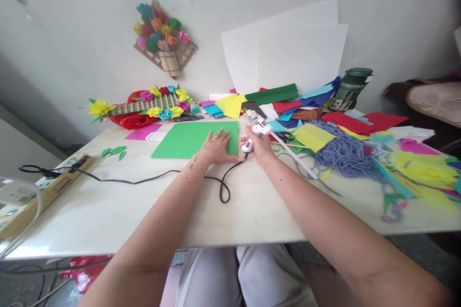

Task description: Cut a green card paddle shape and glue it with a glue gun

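Observation:
My left hand (pixel 218 147) lies flat with its fingers spread on the right part of a green sheet (pixel 183 139). Just to the right, my right hand (pixel 260 146) is wrapped round a white glue gun (pixel 260 129). A white glue stick (pixel 295 156) sticks out of the gun's back end toward me, and the nozzle points away, near the coloured paper scraps. From the gun a black cord (pixel 224 192) loops across the table to a power strip (pixel 65 172) on the left. Small green leaf cut-outs (pixel 117 150) rest left of the sheet.
Behind the sheet lies a craft piece with paper flowers (pixel 154 103). Folded coloured paper (pixel 272 93), tangled blue-grey yarn (pixel 345 151) and yellow scraps (pixel 425 168) crowd the right side. A dark green bottle (pixel 351 88) stands by the wall, near leaning white boards (pixel 284 53).

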`<state>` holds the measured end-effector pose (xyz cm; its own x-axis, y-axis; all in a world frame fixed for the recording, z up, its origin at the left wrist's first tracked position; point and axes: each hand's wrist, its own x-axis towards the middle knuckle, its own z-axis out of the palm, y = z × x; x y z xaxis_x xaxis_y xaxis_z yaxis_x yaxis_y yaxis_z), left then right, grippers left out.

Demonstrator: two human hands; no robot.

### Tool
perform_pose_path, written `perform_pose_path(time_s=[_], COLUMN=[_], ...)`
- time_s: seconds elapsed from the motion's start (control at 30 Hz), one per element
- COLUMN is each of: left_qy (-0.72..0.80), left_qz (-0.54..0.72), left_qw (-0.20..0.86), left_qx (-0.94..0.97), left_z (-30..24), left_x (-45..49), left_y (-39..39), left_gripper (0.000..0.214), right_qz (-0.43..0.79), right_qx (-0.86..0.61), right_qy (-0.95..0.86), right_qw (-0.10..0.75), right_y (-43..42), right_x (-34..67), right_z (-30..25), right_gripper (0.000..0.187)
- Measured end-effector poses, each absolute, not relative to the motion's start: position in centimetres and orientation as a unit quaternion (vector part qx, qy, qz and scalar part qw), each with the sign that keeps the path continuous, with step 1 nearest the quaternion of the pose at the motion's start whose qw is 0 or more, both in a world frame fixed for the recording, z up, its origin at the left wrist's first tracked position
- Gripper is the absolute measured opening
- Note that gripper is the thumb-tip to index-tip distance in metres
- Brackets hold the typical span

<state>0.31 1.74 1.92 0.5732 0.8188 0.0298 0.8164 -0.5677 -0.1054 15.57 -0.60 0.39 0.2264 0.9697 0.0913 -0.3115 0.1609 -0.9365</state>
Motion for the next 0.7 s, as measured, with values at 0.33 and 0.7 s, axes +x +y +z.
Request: perform_pose_path(time_s=[0.33, 0.7], left_qy=[-0.473, -0.617], left_qz=[-0.053, -0.088], left_qw=[0.009, -0.093], left_qx=[-0.88, -0.776], left_z=[3.8, 3.9], left_x=[1.7, 4.5], left_y=[-0.3, 2.5], left_gripper=[0.058, 0.061], right_qz=[0.454, 0.416], right_qx=[-0.435, -0.467], right_qy=[-0.367, -0.347], right_qw=[0.686, 0.699], right_y=[-0.1, -0.1], right_x=[15.9, 16.0], right_z=[0.1, 0.2], right_gripper=[0.04, 0.035])
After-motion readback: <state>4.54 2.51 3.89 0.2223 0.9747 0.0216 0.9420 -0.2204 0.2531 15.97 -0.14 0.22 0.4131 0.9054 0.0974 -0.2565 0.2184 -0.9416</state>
